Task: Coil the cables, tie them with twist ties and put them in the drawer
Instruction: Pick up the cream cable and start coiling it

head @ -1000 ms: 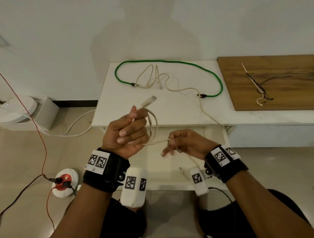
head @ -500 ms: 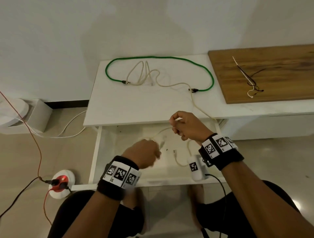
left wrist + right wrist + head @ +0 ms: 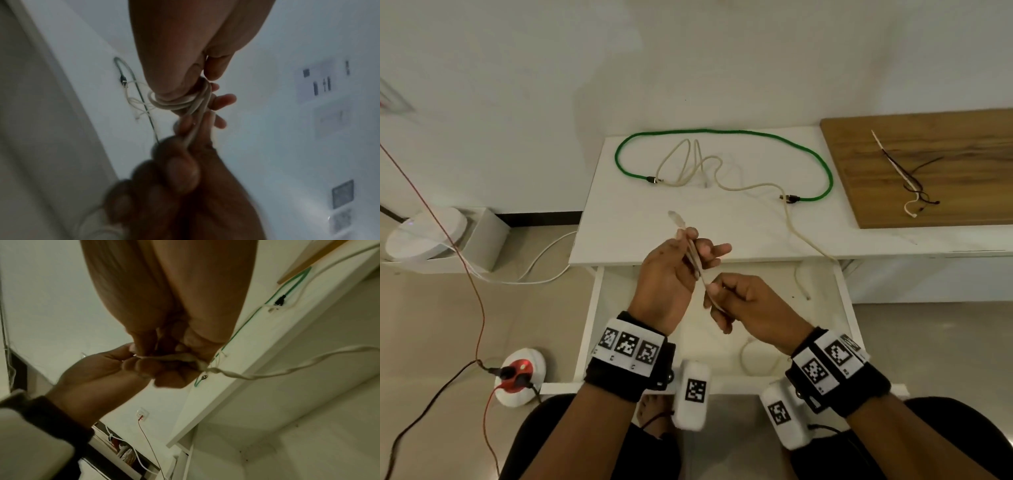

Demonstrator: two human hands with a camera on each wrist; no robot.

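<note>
A beige cable (image 3: 753, 186) runs from the white table (image 3: 626, 236) down over its front edge into the open drawer (image 3: 839, 308). My left hand (image 3: 671, 274) grips several turns of that cable (image 3: 174, 104), its plug end (image 3: 675, 218) sticking up above the fingers. My right hand (image 3: 743, 301) pinches the same cable (image 3: 176, 357) just below the left hand, over the drawer. A green cable (image 3: 722, 132) lies in a wide loop at the back of the table. Twist ties (image 3: 909, 185), white and black, lie on the wooden board (image 3: 962, 137) at the right.
A loose loop of beige cable (image 3: 748, 359) lies in the drawer. On the floor at the left are a red and white power socket (image 3: 520, 373) with red and black wires, a white device (image 3: 428, 233) and a white cord (image 3: 544, 253).
My left hand has come back up from the drawer with the coil, plug end raised. My right hand has dropped from the table edge to meet it and feeds cable into it.
</note>
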